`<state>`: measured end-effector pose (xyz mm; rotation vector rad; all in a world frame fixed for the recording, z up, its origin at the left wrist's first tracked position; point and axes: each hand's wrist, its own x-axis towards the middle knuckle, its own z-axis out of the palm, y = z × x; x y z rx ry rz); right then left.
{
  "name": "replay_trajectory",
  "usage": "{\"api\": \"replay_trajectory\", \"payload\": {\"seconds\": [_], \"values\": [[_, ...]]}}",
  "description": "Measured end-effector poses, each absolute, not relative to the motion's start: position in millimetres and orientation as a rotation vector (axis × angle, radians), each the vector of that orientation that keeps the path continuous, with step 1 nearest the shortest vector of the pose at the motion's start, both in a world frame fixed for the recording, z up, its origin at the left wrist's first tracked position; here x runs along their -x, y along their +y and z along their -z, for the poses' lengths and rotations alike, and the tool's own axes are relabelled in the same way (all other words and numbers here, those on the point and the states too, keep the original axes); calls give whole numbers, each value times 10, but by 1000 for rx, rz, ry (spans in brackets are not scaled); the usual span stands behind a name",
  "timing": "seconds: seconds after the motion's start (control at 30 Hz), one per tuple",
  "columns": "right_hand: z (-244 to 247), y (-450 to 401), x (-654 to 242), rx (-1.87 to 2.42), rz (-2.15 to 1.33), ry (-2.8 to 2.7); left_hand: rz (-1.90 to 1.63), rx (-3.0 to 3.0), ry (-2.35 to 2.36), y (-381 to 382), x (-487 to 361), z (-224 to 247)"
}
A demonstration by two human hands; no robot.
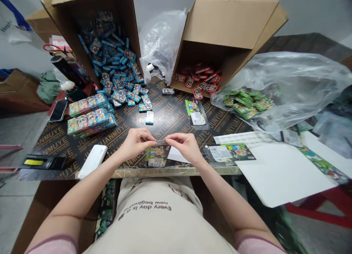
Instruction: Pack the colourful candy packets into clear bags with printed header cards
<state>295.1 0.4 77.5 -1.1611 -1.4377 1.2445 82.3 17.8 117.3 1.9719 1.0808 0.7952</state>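
Note:
Between my two hands, near the table's front edge, is a clear plastic bag with a dark printed card and a white label inside. My left hand pinches the left end of its top edge. The right end of that edge is pinched by my right hand. A white sheet of paper lies partly under the bag and my right hand. Just beyond my hands lies one small blue box. To the right rests another bagged card with a white label, and a similar bagged card is farther back.
Cardboard boxes hold blue packets and red packets. Green packets spill from a clear bag on the right. Wrapped stacks, a phone, a white power bank and a cutter lie left; white sheets lie right.

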Motion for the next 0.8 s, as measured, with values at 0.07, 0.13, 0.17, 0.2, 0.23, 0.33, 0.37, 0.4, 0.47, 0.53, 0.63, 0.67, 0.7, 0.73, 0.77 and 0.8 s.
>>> {"api": "replay_trajectory", "payload": {"seconds": [0.07, 0.13, 0.17, 0.2, 0.23, 0.33, 0.37, 0.4, 0.47, 0.53, 0.63, 0.67, 0.7, 0.73, 0.77, 0.8], "values": [[-799, 9, -2950, 1183, -1215, -1466, -821, -2021, 1101, 189, -836, -1181], [-811, 5, -2965, 1196, -1158, -1517, -848, -2125, 1086, 166, -844, -1177], [-809, -4, -2980, 1192, -1129, -1544, -854, -2187, 1064, 145, -841, -1167], [-799, -18, -2996, 1179, -1102, -1573, -862, -2254, 1034, 118, -833, -1149], [-780, -37, -3012, 1158, -1076, -1606, -873, -2323, 1006, 90, -819, -1123], [-680, -116, -3038, 1018, -959, -1726, -940, -2493, 972, 15, -766, -1000], [-643, -141, -3035, 955, -911, -1757, -970, -2512, 966, -1, -751, -954], [-609, -161, -3028, 898, -865, -1777, -1004, -2508, 960, -12, -739, -912], [-562, -170, -3010, 844, -804, -1794, -1074, -2466, 950, -12, -720, -856], [-534, -135, -2995, 892, -829, -1783, -1141, -2391, 973, 10, -682, -848], [-443, -44, -2956, 1013, -997, -1620, -1227, -2164, 1155, 37, -549, -889], [-382, -24, -2925, 1039, -1081, -1560, -1258, -2056, 1255, 32, -489, -898], [-305, -13, -2879, 1055, -1181, -1521, -1292, -1947, 1363, 18, -428, -898], [-217, -13, -2819, 1064, -1297, -1513, -1330, -1847, 1465, -3, -370, -890], [-128, -19, -2746, 1074, -1416, -1530, -1365, -1760, 1556, -29, -316, -873], [-46, -27, -2665, 1079, -1518, -1558, -1396, -1684, 1631, -54, -269, -851]]}}
